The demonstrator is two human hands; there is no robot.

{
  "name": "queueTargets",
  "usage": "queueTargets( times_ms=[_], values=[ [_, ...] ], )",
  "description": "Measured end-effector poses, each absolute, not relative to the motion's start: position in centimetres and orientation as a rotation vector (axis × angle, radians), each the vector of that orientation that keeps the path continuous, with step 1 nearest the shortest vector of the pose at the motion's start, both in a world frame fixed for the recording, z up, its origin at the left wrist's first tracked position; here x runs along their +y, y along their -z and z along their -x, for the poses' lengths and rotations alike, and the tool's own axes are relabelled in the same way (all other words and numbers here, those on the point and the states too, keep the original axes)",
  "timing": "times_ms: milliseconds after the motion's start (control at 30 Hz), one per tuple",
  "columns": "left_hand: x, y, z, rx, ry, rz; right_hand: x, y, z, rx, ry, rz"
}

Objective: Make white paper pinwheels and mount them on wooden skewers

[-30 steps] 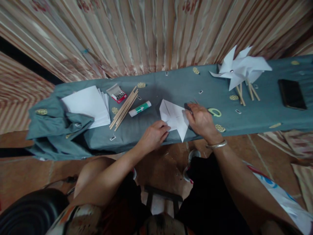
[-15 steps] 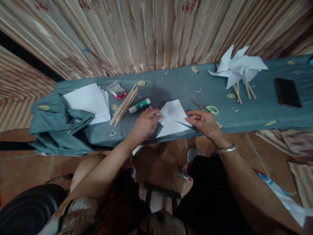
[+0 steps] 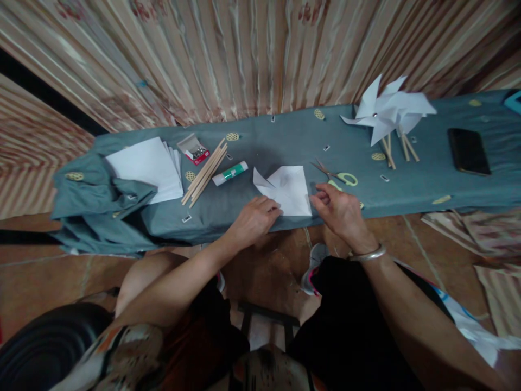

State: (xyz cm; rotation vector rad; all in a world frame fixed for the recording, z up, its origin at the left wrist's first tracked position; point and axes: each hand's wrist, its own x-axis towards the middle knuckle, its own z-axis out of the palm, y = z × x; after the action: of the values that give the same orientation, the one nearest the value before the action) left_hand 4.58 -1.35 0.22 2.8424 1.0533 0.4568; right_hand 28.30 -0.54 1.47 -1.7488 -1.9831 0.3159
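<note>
A white square of paper (image 3: 293,190) with slits cut in it lies near the table's front edge. One pointed flap stands up at its left side. My left hand (image 3: 254,220) is closed at the paper's lower left, fingertips gripping that edge. Beside the right edge is my right hand (image 3: 337,209), thumb and fingers slightly apart, with nothing visible between them. Green-handled scissors (image 3: 336,175) lie just beyond it, one handle loop partly covered by the hand. A green and white glue stick (image 3: 230,173) rests left of the paper.
Wooden sticks (image 3: 204,175) lie beside a small red box of metal pins (image 3: 195,149). A stack of white paper (image 3: 142,168) is at the left. Paper pinwheels on sticks (image 3: 386,111) and a black phone (image 3: 469,152) are at the right. A curtain (image 3: 244,60) hangs behind the cloth-covered table (image 3: 285,136).
The paper has turned and its lower flaps now lie together. My left hand has moved down and right to its lower edge. The right hand has drawn off the right corner.
</note>
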Motion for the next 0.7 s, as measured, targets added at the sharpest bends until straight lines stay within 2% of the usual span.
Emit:
queueTargets(
  times_ms=[100, 200, 567, 700],
  values=[
    [-1.4, -0.1, -4.1, 1.079, -0.495, -2.864, -1.1, -1.8, -28.8, -2.157, -0.257, 1.509],
    [-1.7, -0.3, -3.4, 1.115, -0.551, -2.875, -1.5, -1.6, -28.8, -2.271, -0.404, 1.353],
    [-2.2, -1.2, -1.8, 1.148, -0.426, -2.898, -2.4, -1.8, -26.5, -2.259, -0.765, 1.159],
    [-2.5, -0.9, -2.3, 1.085, -0.486, -2.805, -1.8, -1.2, -26.1, -2.135, -0.824, 1.157]
  ],
)
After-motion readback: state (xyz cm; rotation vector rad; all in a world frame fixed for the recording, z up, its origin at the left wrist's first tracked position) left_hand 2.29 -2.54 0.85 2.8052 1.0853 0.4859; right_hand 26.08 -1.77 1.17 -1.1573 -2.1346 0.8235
